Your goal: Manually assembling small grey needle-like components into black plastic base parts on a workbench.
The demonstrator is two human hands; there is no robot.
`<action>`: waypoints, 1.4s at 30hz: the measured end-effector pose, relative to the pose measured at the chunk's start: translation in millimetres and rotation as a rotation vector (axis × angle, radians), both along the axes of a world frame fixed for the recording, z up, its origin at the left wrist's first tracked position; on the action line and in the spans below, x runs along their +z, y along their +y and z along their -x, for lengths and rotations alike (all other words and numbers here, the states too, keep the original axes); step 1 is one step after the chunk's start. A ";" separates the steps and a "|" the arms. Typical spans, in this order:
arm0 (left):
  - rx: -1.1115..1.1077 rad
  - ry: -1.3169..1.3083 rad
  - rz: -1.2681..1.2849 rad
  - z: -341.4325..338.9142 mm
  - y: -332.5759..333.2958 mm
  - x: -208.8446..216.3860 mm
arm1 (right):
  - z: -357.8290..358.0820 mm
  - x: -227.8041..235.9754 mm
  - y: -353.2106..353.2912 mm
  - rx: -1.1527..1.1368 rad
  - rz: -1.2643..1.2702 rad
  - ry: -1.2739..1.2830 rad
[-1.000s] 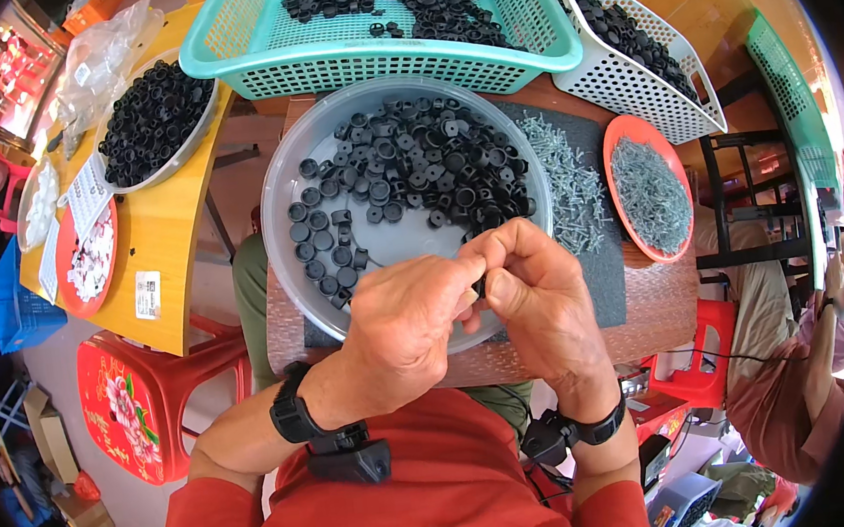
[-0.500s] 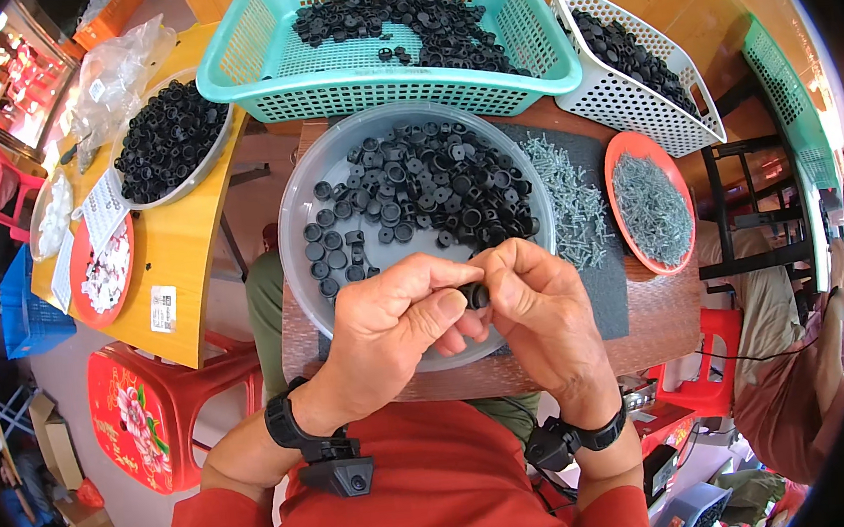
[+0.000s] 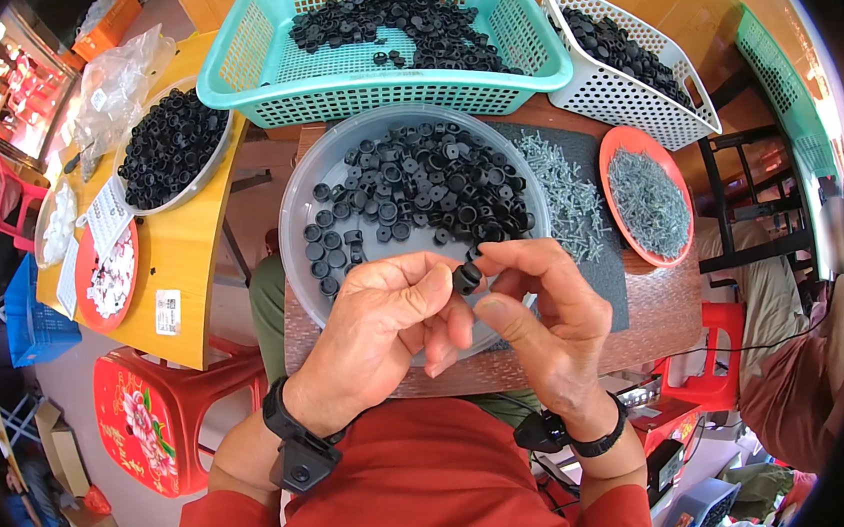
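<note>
Between the thumb and fingers of my left hand (image 3: 372, 318) is a small round black plastic part (image 3: 466, 279). My right hand (image 3: 558, 327) is just to the right of it, thumb and forefinger apart, the forefinger's tip close to the part's upper edge. Whether that tip touches the part I cannot tell. Both hands are over the near side of a round translucent tub (image 3: 289, 210). Inside the tub lie many loose black plastic parts (image 3: 416, 189), some cup-shaped; my hands hide its near edge.
Beyond the tub stand a teal basket (image 3: 387, 91) and a white basket (image 3: 616, 76) of black parts. Screws (image 3: 564, 186) lie on a dark mat (image 3: 600, 293), more on an orange-red plate (image 3: 611, 172). At left, a yellow table (image 3: 197, 273) holds a bowl (image 3: 221, 146); a red stool (image 3: 144, 418) stands below.
My right thumb and forefinger have parted from the black part and spread. The part stays in my left hand, a little higher and further left.
</note>
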State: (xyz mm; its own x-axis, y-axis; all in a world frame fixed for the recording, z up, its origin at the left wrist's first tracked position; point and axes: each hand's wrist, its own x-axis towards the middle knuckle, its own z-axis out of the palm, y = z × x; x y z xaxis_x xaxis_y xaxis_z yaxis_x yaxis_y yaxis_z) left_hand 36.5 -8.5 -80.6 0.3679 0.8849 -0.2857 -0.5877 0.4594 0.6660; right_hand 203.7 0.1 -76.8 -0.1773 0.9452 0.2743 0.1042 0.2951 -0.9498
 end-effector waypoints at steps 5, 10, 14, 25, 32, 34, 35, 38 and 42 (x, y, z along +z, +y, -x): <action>-0.042 -0.126 0.171 1.0 3.7 -3.1 | 2.1 2.2 6.4 0.044 -0.202 -0.195; -0.053 -0.125 0.168 -3.4 10.1 -1.0 | -2.7 4.4 11.7 0.021 -0.243 -0.249; -0.112 0.027 0.077 -2.7 6.8 1.0 | -3.7 2.7 13.6 0.004 -0.342 -0.347; 0.044 0.277 -0.041 16.5 -3.5 5.0 | -50.1 15.7 54.7 -0.343 -0.083 -0.304; 0.178 0.398 -0.160 19.3 6.1 3.9 | -127.8 30.7 159.8 -0.523 -0.178 -0.381; 0.162 0.429 -0.183 22.0 7.4 8.6 | -144.7 46.6 186.2 -0.551 -0.318 -0.496; 0.163 0.434 -0.197 23.4 5.1 8.6 | -154.9 53.5 201.0 -0.565 -0.268 -0.563; 0.151 0.444 -0.215 25.7 11.4 3.9 | -164.4 63.6 226.4 -0.693 -0.285 -0.692; 0.115 0.510 -0.251 26.5 12.0 -0.3 | -172.1 58.0 250.1 -0.747 -0.356 -0.918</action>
